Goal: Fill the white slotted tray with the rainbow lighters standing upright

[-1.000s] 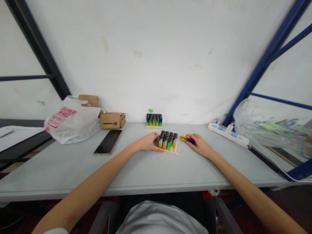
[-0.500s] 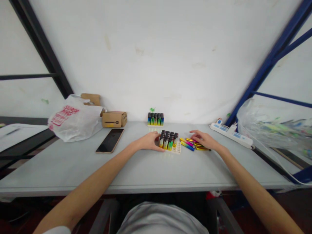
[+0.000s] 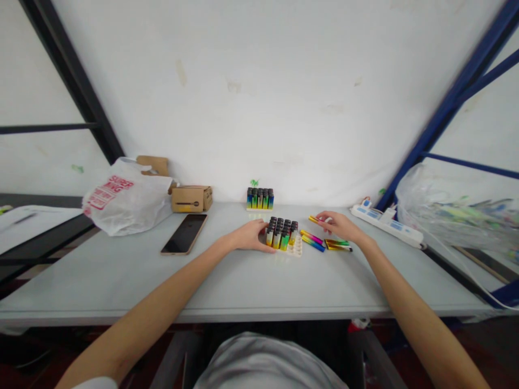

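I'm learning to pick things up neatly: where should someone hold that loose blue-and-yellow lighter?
Probably pinch across its narrow middle, from above and the near side: the blue-and-yellow lighter lies flat and long, with a pink-and-yellow lighter close along its far side.

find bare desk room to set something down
Free desk: between phone and left hand; from the near tray to the front edge; at the back between far lighters and power strip. Crowded: right of the tray, where loose lighters lie near the right hand.
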`<state>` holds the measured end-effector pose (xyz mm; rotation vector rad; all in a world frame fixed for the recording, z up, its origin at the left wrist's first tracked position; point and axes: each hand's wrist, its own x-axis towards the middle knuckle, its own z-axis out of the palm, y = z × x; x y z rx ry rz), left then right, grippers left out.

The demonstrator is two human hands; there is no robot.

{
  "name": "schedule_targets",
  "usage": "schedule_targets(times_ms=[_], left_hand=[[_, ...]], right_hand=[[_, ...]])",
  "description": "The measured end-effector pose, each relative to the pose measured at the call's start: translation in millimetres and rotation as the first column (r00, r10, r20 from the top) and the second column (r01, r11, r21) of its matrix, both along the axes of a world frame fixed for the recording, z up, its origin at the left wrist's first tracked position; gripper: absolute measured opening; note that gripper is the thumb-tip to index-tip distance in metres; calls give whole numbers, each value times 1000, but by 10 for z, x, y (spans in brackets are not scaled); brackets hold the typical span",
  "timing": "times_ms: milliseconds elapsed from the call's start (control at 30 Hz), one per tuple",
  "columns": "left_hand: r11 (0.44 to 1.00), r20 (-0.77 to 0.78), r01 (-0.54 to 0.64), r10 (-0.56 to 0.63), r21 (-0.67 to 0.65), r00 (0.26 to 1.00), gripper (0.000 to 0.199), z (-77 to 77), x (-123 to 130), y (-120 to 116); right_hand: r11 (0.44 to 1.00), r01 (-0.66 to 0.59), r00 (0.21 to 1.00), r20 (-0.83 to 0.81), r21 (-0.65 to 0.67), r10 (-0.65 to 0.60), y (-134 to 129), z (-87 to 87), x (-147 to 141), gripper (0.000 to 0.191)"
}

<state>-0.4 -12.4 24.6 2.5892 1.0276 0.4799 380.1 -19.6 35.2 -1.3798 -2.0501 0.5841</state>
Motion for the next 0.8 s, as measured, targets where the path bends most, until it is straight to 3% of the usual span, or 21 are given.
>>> schedule_targets(times_ms=[100, 333, 467, 633, 800], left_hand=[[1000, 0, 3, -3, 8, 1000, 69, -2, 3, 1], [1000, 6, 4, -4, -18, 1000, 70, 13, 6, -12], [1000, 12, 6, -5, -13, 1000, 68, -9, 4, 4], [1000, 14, 12, -12, -15, 1000, 67, -24, 3, 10], [1000, 13, -1, 1, -14, 1000, 67, -3, 4, -13]], right_hand=[[999, -7, 997, -72, -32, 5, -5, 117, -98, 60], [992, -62, 967, -252, -107, 33, -2, 288, -456, 59], [995, -64, 930, -365, -72, 33, 5, 202, -606, 53], [997, 43, 860, -505, -71, -72, -19, 28, -725, 64], [994, -54, 803, -596, -93, -12, -120, -21, -863, 63]])
